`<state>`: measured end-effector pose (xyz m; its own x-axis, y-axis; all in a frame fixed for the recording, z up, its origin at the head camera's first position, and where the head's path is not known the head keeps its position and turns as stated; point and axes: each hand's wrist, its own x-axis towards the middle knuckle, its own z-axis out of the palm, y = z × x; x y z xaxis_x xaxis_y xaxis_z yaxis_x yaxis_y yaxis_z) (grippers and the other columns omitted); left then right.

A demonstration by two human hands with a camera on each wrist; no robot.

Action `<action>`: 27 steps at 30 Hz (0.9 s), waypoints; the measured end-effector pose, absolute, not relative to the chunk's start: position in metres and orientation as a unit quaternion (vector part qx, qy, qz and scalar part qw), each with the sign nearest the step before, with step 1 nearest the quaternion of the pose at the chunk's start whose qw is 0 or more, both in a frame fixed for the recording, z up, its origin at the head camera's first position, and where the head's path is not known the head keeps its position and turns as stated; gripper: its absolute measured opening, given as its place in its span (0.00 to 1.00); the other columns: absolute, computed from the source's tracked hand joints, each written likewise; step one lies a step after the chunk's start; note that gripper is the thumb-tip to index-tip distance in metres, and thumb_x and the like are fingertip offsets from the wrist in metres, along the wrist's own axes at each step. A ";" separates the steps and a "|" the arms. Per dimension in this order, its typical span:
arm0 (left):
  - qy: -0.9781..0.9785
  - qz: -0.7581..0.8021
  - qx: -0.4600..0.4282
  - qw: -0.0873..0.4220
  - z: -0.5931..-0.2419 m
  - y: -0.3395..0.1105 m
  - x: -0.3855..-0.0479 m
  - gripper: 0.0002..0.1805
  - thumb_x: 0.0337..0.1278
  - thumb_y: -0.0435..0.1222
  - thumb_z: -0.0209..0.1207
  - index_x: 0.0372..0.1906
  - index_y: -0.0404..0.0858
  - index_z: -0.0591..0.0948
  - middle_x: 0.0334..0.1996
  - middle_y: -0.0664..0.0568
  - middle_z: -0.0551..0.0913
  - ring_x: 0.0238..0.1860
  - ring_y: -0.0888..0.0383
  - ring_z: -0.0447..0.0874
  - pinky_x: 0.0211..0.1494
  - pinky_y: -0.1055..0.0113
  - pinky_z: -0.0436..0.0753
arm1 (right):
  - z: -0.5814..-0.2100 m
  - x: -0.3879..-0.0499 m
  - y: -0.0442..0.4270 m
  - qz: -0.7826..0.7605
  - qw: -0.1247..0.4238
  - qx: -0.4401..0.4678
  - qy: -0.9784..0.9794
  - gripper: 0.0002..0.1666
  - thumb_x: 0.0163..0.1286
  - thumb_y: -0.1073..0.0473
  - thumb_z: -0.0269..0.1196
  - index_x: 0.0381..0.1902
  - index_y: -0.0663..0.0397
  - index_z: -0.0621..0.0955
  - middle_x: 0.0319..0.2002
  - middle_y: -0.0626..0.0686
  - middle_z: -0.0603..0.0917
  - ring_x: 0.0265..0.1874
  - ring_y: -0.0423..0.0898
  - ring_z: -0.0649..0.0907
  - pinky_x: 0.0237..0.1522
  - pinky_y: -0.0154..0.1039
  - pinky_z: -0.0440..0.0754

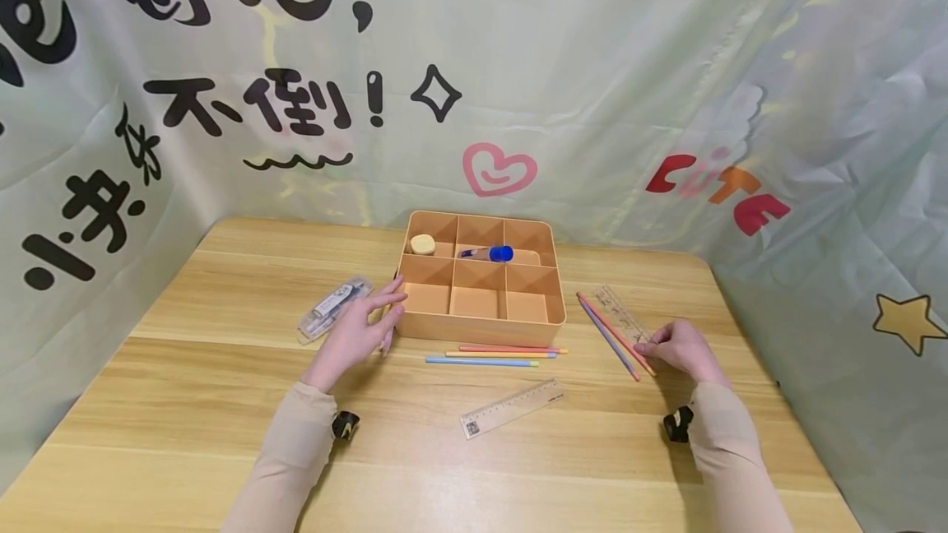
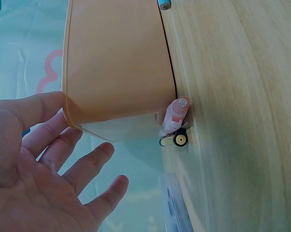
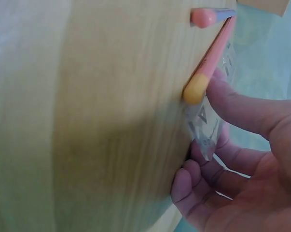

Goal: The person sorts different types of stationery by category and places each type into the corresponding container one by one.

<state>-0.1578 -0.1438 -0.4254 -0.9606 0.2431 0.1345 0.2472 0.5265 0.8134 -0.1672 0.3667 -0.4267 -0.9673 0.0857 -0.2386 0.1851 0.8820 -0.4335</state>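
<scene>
My left hand point(image 1: 363, 336) touches the left front corner of a peach six-compartment box point(image 1: 474, 327), fingers spread and loosely bent at the rim. Beside that wall lie a pink pen-like item point(image 2: 174, 117) and a small black-and-gold item point(image 2: 180, 139). A clear plastic case point(image 1: 333, 308) with a pale label lies left of the box, partly behind the hand. Right of the box, my right hand point(image 1: 683, 348) pinches the near end of a clear stencil ruler point(image 3: 204, 126), thumb on top, fingers beneath. Against it lie a pink pencil point(image 1: 613, 327) and a blue pencil point(image 1: 609, 341).
In the box's back row sit a small cream object point(image 1: 423, 245) and a blue-capped tube point(image 1: 489, 253). Several pencils point(image 1: 481, 362) lie before the box. Nearer is another clear ruler point(image 1: 513, 409). Printed fabric point(image 1: 592, 89) hangs behind the wooden table point(image 1: 415, 467).
</scene>
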 end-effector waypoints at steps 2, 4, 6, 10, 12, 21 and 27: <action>-0.873 -0.466 -0.141 0.003 -0.425 -0.144 -0.158 0.21 0.75 0.37 0.54 0.64 0.29 0.77 0.76 0.48 0.65 0.74 0.40 0.66 0.72 0.42 0.69 | -0.427 -0.167 0.367 -0.235 0.102 0.064 0.965 0.21 0.62 0.49 0.73 0.31 0.62 0.81 0.30 0.54 0.82 0.31 0.48 0.77 0.33 0.37 0.72; -0.873 -0.466 -0.143 0.005 -0.425 -0.144 -0.158 0.21 0.75 0.37 0.54 0.64 0.29 0.77 0.76 0.47 0.65 0.76 0.40 0.64 0.73 0.41 0.68 | -0.428 -0.166 0.367 -0.238 0.098 0.059 0.964 0.21 0.62 0.49 0.73 0.31 0.62 0.81 0.30 0.54 0.82 0.31 0.48 0.77 0.33 0.37 0.72; -0.873 -0.465 -0.144 0.005 -0.425 -0.145 -0.158 0.21 0.75 0.37 0.54 0.64 0.29 0.77 0.76 0.47 0.65 0.76 0.40 0.63 0.74 0.41 0.68 | -0.428 -0.165 0.367 -0.242 0.094 0.056 0.964 0.21 0.62 0.48 0.72 0.31 0.61 0.81 0.29 0.53 0.82 0.30 0.46 0.77 0.32 0.37 0.72; -0.872 -0.468 -0.144 0.004 -0.426 -0.145 -0.158 0.21 0.75 0.37 0.54 0.64 0.29 0.77 0.76 0.47 0.65 0.72 0.40 0.69 0.71 0.43 0.70 | -0.431 -0.162 0.367 -0.251 0.088 0.044 0.963 0.20 0.64 0.49 0.71 0.30 0.61 0.81 0.28 0.53 0.82 0.28 0.45 0.76 0.31 0.37 0.73; -0.872 -0.468 -0.143 0.005 -0.426 -0.145 -0.158 0.21 0.75 0.37 0.54 0.64 0.30 0.78 0.76 0.47 0.66 0.70 0.41 0.70 0.69 0.44 0.71 | -0.432 -0.160 0.367 -0.255 0.084 0.042 0.962 0.19 0.65 0.49 0.71 0.30 0.61 0.80 0.28 0.52 0.82 0.28 0.44 0.76 0.31 0.37 0.73; -0.874 -0.466 -0.140 0.008 -0.426 -0.144 -0.157 0.20 0.75 0.36 0.54 0.64 0.30 0.78 0.76 0.48 0.65 0.58 0.42 0.78 0.64 0.46 0.73 | -0.434 -0.155 0.367 -0.292 0.047 0.049 0.954 0.21 0.70 0.50 0.66 0.32 0.65 0.79 0.29 0.54 0.84 0.28 0.43 0.77 0.30 0.36 0.74; -0.875 -0.464 -0.136 -0.002 -0.424 -0.144 -0.157 0.21 0.75 0.37 0.53 0.64 0.30 0.77 0.77 0.47 0.64 0.27 0.47 0.81 0.48 0.56 0.77 | -0.431 -0.150 0.362 -0.345 0.005 0.059 0.937 0.19 0.73 0.55 0.62 0.37 0.69 0.75 0.28 0.57 0.87 0.23 0.38 0.82 0.26 0.32 0.80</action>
<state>-0.1568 -0.1441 -0.4242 -0.9630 0.2399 0.1227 0.2363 0.5325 0.8128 -0.1497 0.3620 -0.4309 -0.9930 0.1072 -0.0501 0.1141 0.7548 -0.6460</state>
